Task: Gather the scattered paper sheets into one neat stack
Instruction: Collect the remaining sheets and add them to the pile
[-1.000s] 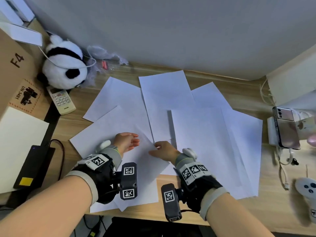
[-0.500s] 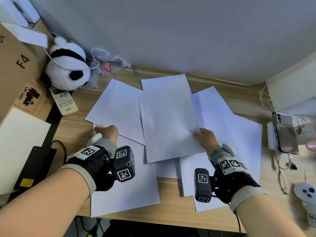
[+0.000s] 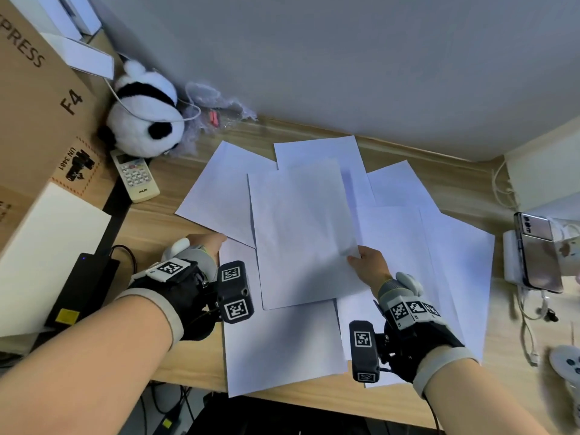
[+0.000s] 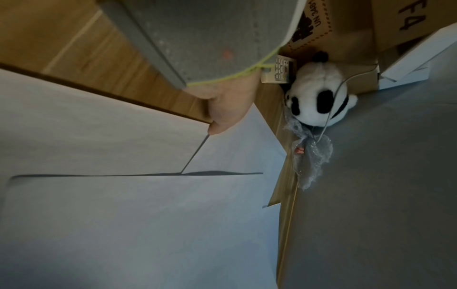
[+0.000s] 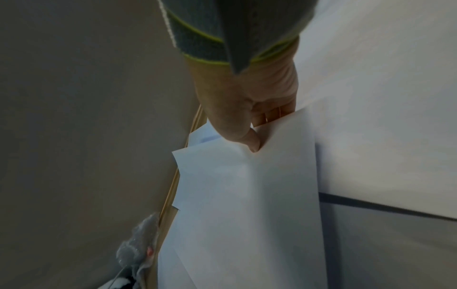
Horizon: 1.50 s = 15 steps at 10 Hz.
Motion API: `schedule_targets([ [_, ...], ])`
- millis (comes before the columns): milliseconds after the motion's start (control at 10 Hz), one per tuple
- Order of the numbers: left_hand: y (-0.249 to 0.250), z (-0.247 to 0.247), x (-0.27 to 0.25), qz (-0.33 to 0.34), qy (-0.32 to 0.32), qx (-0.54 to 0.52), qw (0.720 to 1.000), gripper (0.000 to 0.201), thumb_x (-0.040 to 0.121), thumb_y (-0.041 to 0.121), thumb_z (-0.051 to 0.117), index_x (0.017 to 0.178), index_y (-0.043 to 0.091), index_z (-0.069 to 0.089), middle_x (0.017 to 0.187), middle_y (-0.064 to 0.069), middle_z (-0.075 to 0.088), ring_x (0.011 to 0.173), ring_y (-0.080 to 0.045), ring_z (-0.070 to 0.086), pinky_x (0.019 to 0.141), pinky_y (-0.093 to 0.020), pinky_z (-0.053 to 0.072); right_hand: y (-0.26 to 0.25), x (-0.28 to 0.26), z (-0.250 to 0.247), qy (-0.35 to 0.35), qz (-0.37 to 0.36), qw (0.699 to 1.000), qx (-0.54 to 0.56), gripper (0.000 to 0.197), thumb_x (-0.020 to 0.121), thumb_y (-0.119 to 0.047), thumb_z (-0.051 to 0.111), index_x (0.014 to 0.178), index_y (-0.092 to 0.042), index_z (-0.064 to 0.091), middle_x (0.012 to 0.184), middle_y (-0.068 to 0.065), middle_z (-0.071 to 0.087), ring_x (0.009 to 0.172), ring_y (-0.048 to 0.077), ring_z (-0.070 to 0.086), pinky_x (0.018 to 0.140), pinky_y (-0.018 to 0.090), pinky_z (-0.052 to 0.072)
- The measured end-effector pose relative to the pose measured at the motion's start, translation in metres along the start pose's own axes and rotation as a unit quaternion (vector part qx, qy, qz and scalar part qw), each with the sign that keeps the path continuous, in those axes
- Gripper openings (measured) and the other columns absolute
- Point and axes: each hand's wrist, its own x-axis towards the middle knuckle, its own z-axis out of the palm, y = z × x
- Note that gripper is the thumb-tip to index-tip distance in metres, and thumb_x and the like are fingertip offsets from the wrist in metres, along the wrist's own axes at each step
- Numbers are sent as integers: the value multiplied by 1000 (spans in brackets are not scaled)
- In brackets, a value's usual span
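Note:
Several white paper sheets lie overlapping on the wooden desk. My right hand pinches the right edge of the middle sheet, thumb on top and fingers beneath. This sheet is raised over the others. My left hand pinches the far left corner of the near-left sheet, beside the left-back sheet. One sheet lies at the back. More sheets spread to the right.
A panda plush, a remote and a cardboard box stand at the left. A black power brick lies near the left front. A phone, cables and a white controller sit at the right.
My hands have parted from the front middle. The right one lifted a sheet and carried it left over the middle; the left one moved to the near-left sheet's corner and turned that sheet straight.

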Motion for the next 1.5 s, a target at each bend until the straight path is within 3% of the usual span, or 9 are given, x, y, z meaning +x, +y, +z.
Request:
schedule_targets([
  [100,-4,1,-17,17,-2,-38,999,46,98,11,41,141,-5,36,151,-21,36,139,-33,37,79,-25,30,0,-1,0,-3,-4,1000,-11,29,88,-9,49,111,-7,67,91,9,61,83,23,53,75,27,42],
  [300,1,9,-8,-1,-6,-63,998,54,89,28,59,131,-4,51,131,-15,56,123,-30,53,108,-36,37,-1,-4,1,-6,-12,1000,-24,27,89,-8,48,106,-11,68,95,13,65,82,22,53,74,25,40],
  [400,4,19,-10,-9,-71,-44,996,65,91,39,54,140,-2,39,150,-13,39,140,-26,36,115,-33,25,-1,-5,2,-9,-12,1000,-18,24,89,-8,47,100,-16,67,96,16,66,82,22,52,73,25,40],
  [800,48,6,-38,203,64,-84,973,44,96,10,46,138,-2,40,147,-13,40,135,-26,38,108,-30,30,0,-4,-7,-11,22,999,44,21,90,-7,48,104,-9,64,99,11,60,88,23,52,74,26,42],
  [900,64,-13,-46,273,78,-78,956,18,94,9,51,77,13,47,85,-3,45,87,-17,40,70,-26,36,7,-2,-19,38,48,994,92,38,90,-10,50,126,2,53,124,15,59,100,20,48,89,31,40],
  [1000,74,-31,-57,317,86,-107,938,12,91,11,57,98,3,60,94,-11,56,92,-22,51,76,-24,35,16,-10,-45,97,75,989,81,32,90,-9,50,119,5,58,109,16,61,94,24,50,81,31,38],
  [1100,80,-44,-62,316,11,-177,932,10,88,8,58,79,9,61,90,-13,59,89,-22,55,75,-28,42,34,-18,-72,134,119,984,-15,35,92,-15,51,121,4,56,125,24,58,114,37,54,95,38,40],
  [1300,75,-30,-61,271,-201,-252,907,8,91,7,55,87,12,60,74,-1,72,59,-9,69,55,-17,56,68,-42,-97,91,184,965,-160,40,95,-6,38,132,8,45,140,23,46,128,37,45,102,33,36],
  [1500,68,17,-77,270,-262,-164,912,16,90,2,54,75,9,57,50,6,70,44,-2,66,44,-11,50,37,-55,-117,198,-12,965,170,23,92,-30,48,97,-10,57,97,16,62,92,28,53,79,36,43],
])
